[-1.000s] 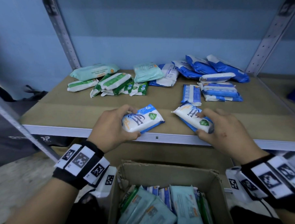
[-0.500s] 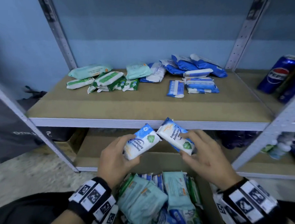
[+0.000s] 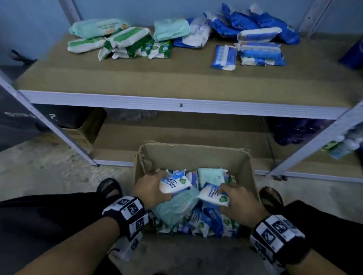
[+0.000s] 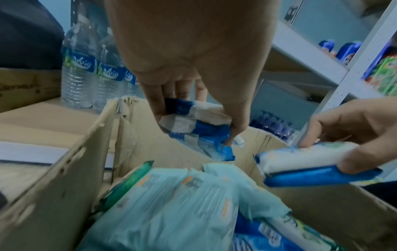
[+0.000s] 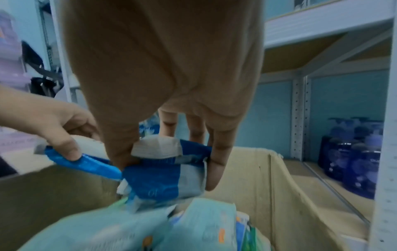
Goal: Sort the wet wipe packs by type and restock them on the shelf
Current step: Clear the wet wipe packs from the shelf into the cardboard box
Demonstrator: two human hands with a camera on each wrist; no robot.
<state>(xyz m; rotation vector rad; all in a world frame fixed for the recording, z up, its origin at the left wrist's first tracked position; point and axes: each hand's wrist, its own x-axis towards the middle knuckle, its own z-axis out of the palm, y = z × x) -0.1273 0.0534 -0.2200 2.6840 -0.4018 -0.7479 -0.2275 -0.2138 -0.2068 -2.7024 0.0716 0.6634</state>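
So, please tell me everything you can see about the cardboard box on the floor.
The cardboard box is plain brown, open at the top, with worn, creased flaps. It stands on the floor in front of the shelf, holding many soft wipe packs, pale green and blue-white. The left hand and right hand each grip a pack over it.

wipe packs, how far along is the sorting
Partly done. On the shelf, green packs lie grouped left and blue packs right. In hand: the left hand and right hand each grip a white-and-blue pack over the cardboard box. Left: many mixed packs in that box.
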